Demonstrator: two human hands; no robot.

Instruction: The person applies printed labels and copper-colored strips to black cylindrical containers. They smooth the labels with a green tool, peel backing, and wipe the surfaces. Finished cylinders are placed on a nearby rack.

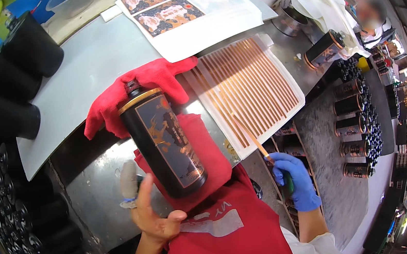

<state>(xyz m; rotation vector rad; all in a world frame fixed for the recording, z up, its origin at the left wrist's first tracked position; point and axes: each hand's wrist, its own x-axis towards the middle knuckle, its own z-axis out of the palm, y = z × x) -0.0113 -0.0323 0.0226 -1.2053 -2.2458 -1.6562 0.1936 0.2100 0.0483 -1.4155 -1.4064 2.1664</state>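
A black bottle (143,151) with a dark, gold-patterned label lies tilted on a red cloth pad (209,149), its neck resting on a folded red towel (170,74). A gold band (139,100) circles its shoulder. Beside the bottle's base, my left hand (152,212) is open, thumb and fingers apart; a grey cover (128,178) sheathes one finger. My right hand (296,179), in a blue glove, pinches the end of a thin gold strip (253,137). The strip's far end meets a white sheet of gold strips (254,83). A green object (289,186) shows in the right palm, mostly hidden.
Several black bottles (28,47) stand at the left edge. Printed label sheets (193,19) lie at the back of the metal table (105,203). A labelled bottle (324,49) lies near a round metal bowl (295,18). Rows of bottles (352,127) fill the right side.
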